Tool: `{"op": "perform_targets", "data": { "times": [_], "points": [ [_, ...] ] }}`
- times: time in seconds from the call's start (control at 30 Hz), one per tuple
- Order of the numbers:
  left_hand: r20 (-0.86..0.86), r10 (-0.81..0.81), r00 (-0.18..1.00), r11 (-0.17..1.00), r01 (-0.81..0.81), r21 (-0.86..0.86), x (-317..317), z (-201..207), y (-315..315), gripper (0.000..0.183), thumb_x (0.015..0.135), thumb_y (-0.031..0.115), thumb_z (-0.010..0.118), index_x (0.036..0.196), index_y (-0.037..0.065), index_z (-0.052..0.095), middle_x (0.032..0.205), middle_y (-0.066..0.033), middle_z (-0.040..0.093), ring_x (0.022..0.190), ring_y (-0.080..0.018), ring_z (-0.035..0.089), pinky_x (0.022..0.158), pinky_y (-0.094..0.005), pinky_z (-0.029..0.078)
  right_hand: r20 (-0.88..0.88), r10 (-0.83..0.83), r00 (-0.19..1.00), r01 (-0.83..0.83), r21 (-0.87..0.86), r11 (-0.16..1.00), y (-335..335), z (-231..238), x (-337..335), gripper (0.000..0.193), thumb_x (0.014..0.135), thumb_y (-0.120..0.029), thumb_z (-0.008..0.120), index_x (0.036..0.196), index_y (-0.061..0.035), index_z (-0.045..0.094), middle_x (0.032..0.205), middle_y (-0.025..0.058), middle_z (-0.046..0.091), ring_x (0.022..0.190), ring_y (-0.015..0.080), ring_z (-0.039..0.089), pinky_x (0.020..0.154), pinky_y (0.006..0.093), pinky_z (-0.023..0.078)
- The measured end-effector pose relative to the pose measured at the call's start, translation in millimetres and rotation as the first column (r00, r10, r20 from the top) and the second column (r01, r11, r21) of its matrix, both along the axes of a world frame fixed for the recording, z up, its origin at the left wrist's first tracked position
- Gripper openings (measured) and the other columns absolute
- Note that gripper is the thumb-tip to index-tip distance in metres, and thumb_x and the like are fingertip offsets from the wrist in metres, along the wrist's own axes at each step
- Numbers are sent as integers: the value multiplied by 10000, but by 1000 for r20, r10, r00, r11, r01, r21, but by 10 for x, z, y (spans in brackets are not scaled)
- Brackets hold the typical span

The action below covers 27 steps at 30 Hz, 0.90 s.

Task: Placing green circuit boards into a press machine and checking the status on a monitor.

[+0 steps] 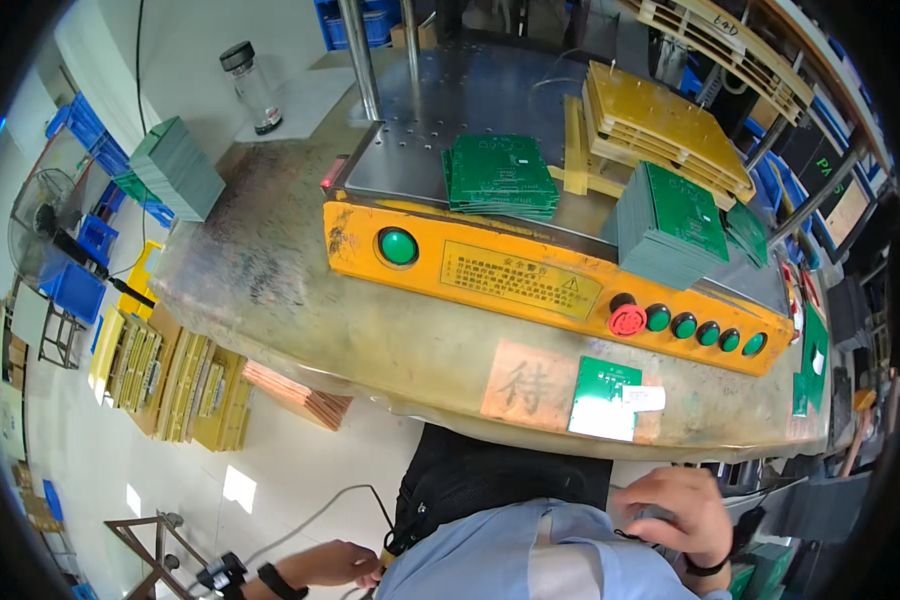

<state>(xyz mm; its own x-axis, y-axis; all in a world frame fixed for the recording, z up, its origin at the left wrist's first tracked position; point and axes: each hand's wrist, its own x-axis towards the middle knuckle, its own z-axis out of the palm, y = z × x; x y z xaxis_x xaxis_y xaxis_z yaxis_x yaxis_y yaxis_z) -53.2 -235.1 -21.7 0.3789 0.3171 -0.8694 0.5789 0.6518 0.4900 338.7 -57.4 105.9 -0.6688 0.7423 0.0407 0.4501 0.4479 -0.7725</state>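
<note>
The lower edge of the frame cuts off both forearms, and the dark curve of the fisheye rim swallows the corners. At lower right, the right hand (678, 508) is held in front of the blue shirt (500, 545), its fingers loosely bent with a gap between them and the thumb; nothing shows in its grasp, though its underside is hidden. At lower centre-left, the left hand (345, 563) has its fingers curled beside the shirt, their tips hard to make out, so I cannot tell how closed it is or whether it holds anything. A grey cable (315, 500) loops above that hand. Nearest the right hand on the bench (390, 345), right of centre, lies a green circuit board (610, 372), its lower part washed out by glare and its right edge partly covered by a white label (643, 398). It overlaps a copper-coloured sheet (515, 385), hiding part of it. Above, a tall board stack (675, 215) partly hides the orange machine front (360, 240).
</note>
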Motion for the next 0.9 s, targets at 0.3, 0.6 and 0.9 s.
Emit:
{"op": "perform_targets", "data": {
  "times": [0.3, 0.6, 0.9],
  "points": [
    [-281, 251, 926, 846, -69, 529, 309, -214, -223, 266, 838, 302, 714, 906, 79, 587, 788, -139, 662, 762, -373, 651, 677, -438, 513, 408, -222, 886, 336, -234, 912, -568, -1214, 277, 210, 877, -239, 727, 902, -48, 641, 828, 129, 673, 751, 324, 681, 639, 405, 533],
    [-127, 291, 948, 499, -37, 866, 571, 131, -62, 206, 935, 104, 555, 1127, 32, 534, 939, -185, 615, 746, -421, 606, 653, -478, 497, 457, -317, 831, 433, -174, 885, -949, -1921, 739, 250, 859, -217, 747, 952, -34, 605, 837, 143, 666, 751, 376, 674, 642, 435, 529],
    [161, 396, 904, 799, -425, 424, 468, 611, 180, 152, 973, 129, 520, 1061, 21, 581, 986, -208, 633, 766, -418, 606, 674, -443, 505, 480, -430, 765, 607, -314, 730, -1115, -1660, 721, 281, 818, -224, 722, 1012, -37, 640, 959, 178, 666, 838, 355, 698, 719, 407, 570]
  ]
}}
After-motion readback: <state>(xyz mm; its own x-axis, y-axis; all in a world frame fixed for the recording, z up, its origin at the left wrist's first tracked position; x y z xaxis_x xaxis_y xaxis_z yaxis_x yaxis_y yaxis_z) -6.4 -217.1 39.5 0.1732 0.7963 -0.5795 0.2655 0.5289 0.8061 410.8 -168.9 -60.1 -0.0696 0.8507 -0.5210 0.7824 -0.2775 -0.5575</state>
